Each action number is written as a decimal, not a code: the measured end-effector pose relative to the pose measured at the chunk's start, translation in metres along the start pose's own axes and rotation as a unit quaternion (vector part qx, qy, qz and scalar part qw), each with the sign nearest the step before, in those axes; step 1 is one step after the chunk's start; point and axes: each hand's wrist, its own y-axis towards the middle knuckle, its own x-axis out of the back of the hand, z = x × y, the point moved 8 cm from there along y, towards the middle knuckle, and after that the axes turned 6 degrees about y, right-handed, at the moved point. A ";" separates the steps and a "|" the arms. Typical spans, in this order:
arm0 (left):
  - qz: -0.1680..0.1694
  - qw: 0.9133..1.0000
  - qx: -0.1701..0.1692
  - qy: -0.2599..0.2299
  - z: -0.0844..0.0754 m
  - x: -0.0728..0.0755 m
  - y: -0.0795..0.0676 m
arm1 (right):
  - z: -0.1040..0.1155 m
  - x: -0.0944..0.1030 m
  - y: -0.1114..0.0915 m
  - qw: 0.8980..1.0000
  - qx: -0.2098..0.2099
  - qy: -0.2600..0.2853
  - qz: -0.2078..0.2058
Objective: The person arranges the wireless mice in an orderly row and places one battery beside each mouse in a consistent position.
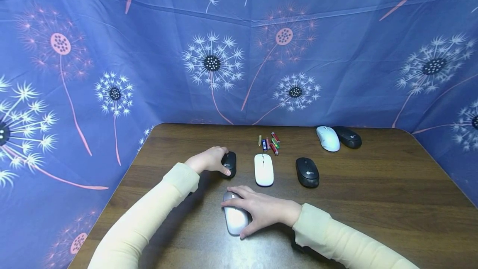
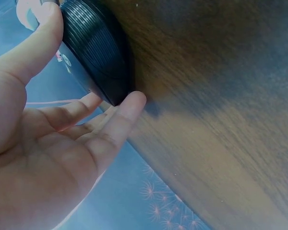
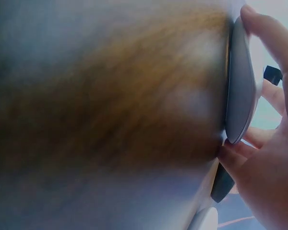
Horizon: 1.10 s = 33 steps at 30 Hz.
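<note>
My left hand (image 1: 210, 160) grips a black computer mouse (image 1: 230, 163) on the left half of the wooden table. In the left wrist view, the thumb is at one end of that mouse's ribbed side and fingertips touch the other end. Nearer the front, my right hand (image 1: 266, 209) holds a silver-white mouse (image 1: 236, 219), thumb at its near end and fingers over its far end. The right wrist view shows this mouse (image 3: 242, 84) edge-on, close to the tabletop, between thumb and fingers. A white mouse (image 1: 264, 170) lies just beyond the right hand.
Several small batteries (image 1: 264, 145) lie behind the white mouse. Another black mouse (image 1: 308, 172) sits to its right. At the back right, a white mouse (image 1: 328, 139) touches or nearly touches a black one (image 1: 349, 137). A blue dandelion-print cloth (image 1: 224, 107) hangs behind the table.
</note>
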 end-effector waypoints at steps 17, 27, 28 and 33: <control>-0.007 1.000 -0.005 -0.002 0.000 -0.001 -0.001 | 0.002 0.000 0.003 0.999 -0.011 -0.042 -0.018; -0.012 1.000 -0.011 0.002 -0.001 -0.002 -0.001 | 0.013 -0.005 0.007 0.997 -0.033 -0.057 -0.029; -0.013 1.000 -0.012 0.003 -0.001 -0.003 -0.001 | 0.014 -0.005 0.007 0.997 -0.035 -0.057 -0.032; -0.014 1.000 -0.010 0.004 -0.002 -0.002 0.000 | 0.021 -0.004 0.010 0.995 -0.040 -0.069 -0.055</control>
